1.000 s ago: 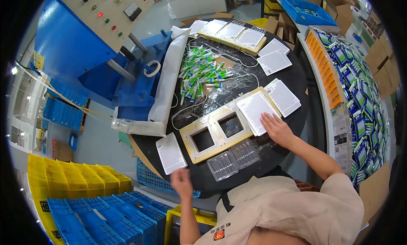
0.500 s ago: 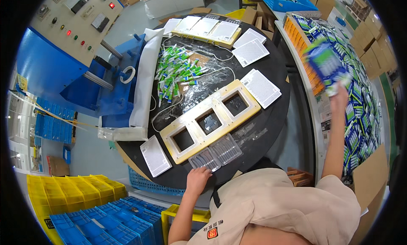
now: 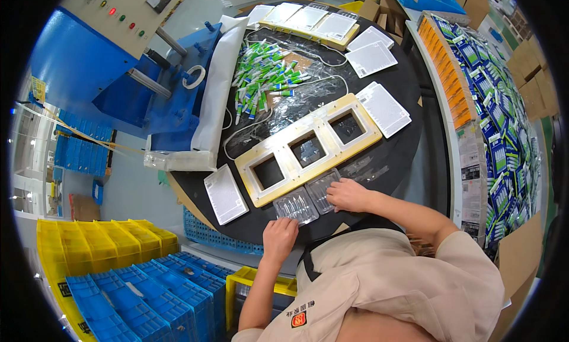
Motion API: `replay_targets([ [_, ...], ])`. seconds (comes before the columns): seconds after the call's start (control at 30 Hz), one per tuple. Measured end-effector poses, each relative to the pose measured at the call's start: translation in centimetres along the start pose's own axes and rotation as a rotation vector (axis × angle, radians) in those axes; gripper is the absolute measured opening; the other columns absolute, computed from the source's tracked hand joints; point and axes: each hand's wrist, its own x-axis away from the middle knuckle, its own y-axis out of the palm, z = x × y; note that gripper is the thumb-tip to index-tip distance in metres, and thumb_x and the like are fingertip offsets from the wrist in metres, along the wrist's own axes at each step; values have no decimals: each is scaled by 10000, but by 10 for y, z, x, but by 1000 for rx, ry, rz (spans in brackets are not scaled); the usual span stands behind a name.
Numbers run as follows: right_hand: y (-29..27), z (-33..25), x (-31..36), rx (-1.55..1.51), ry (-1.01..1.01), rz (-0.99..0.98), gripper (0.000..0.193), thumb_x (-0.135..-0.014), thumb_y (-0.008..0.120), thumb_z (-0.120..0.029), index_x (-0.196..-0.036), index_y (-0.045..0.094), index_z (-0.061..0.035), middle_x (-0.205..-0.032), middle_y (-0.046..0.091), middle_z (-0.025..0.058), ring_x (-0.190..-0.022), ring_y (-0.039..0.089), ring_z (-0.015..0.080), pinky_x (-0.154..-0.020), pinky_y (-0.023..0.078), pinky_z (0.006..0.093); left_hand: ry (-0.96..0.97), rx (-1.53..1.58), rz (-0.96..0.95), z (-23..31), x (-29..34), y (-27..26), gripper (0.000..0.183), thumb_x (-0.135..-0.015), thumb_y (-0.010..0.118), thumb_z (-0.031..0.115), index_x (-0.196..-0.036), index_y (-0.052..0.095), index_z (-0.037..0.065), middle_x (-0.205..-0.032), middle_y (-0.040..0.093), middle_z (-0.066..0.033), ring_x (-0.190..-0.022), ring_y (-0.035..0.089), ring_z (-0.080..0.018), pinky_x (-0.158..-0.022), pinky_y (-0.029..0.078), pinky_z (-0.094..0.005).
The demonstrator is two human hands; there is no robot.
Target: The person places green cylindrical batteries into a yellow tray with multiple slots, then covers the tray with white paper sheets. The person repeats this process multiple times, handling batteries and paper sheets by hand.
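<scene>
Two clear plastic blister trays [image 3: 296,207] lie side by side at the near edge of the black round table [image 3: 379,182]. My left hand [image 3: 280,238] has its fingers closed at the near edge of the left tray. Over the right tray's outer edge, my right hand [image 3: 349,195] has its fingers bent and pinching the rim. Just beyond the trays rests a yellow-and-white frame [image 3: 308,149] with three square openings. A heap of small green-and-white tubes [image 3: 264,75] sits farther back on the table.
White printed cards [image 3: 226,195] lie around the table, and several sit on another yellow frame [image 3: 308,27] at the back. A blue press machine [image 3: 172,99] stands left. Blue-and-green packages [image 3: 498,129] are piled at right. Yellow crates [image 3: 101,247] and blue crates [image 3: 142,306] stand near left.
My right hand has let go of a blue-and-green package at the right-hand pile and come back to the right tray. My left hand stays by the left tray. The view has shifted.
</scene>
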Motion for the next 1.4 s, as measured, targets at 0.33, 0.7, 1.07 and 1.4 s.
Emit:
replay_targets([
  [0.33, 6, 4, 1, 79, -132, -57, 100, -813, 625, -132, -793, 642, -36, -899, 621, 97, -943, 629, 267, -642, 574, 374, -95, -86, 47, -89, -72, 20, 176, -883, 570, 32, -1055, 600, 13, -1339, 607, -182, -1325, 543, -364, -1151, 410, -478],
  [0.7, -12, -37, 26, 15, 80, 394, 198, -854, 606, -102, -1030, 616, -10, -1220, 671, 134, -1121, 664, 287, -904, 566, 368, -54, 88, 106, -95, -65, 24, 218, -934, 648, 121, -1118, 609, 11, -1333, 608, -195, -1231, 579, -390, -1070, 451, -499],
  [1.07, -28, 39, -57, -139, 130, 767, 187, -786, 734, -10, -971, 723, -36, -863, 725, 114, -829, 716, 290, -705, 567, 389, -126, 408, 380, 10, -49, 32, 178, -856, 776, 131, -984, 699, 35, -971, 713, -119, -909, 676, -314, -826, 515, -412],
  [1.4, -25, 86, -83, -653, 398, 352, 292, -674, 802, -43, -962, 762, -17, -706, 747, 88, -657, 735, 201, -665, 569, 313, -205, 291, 406, 32, -76, 60, 208, -844, 760, 75, -1037, 692, 36, -1084, 701, -117, -993, 669, -318, -895, 519, -428],
])
